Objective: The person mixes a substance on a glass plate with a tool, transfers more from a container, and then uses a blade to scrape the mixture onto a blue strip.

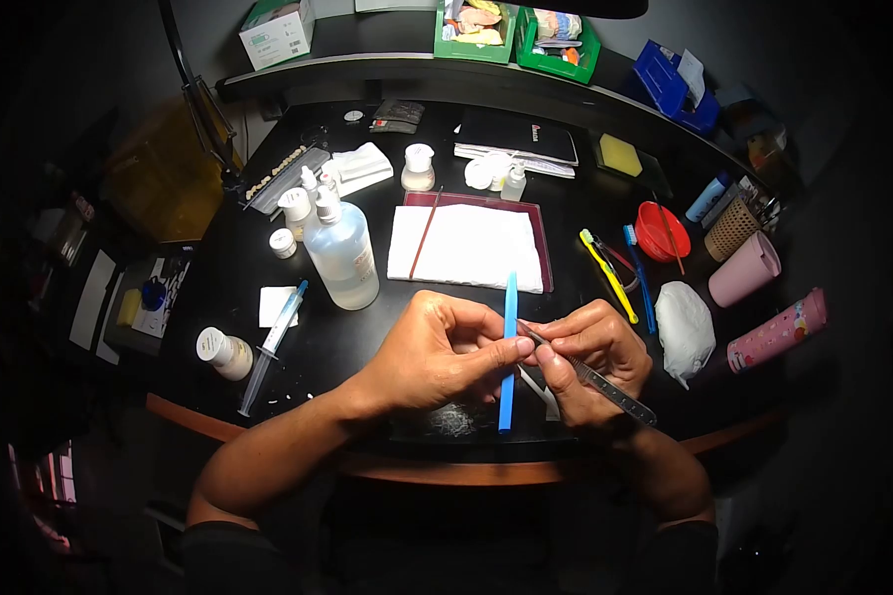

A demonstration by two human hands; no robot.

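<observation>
My left hand is closed, its thumb and fingers pinching a long blue stick that stands nearly upright in view. In my right hand is a slim metal scalpel with a flat, marked handle, held like a pen. Its tip points at the blue stick close to my left fingertips; whether it touches is hidden by the fingers. White shavings lie on the black table below my hands. Beyond them is a folded white cloth with a thin brown brush across it.
A large clear bottle and a syringe stand and lie to the left. Toward the right are a yellow toothbrush, a blue toothbrush, a red bowl and a white lump. Green bins line the back shelf.
</observation>
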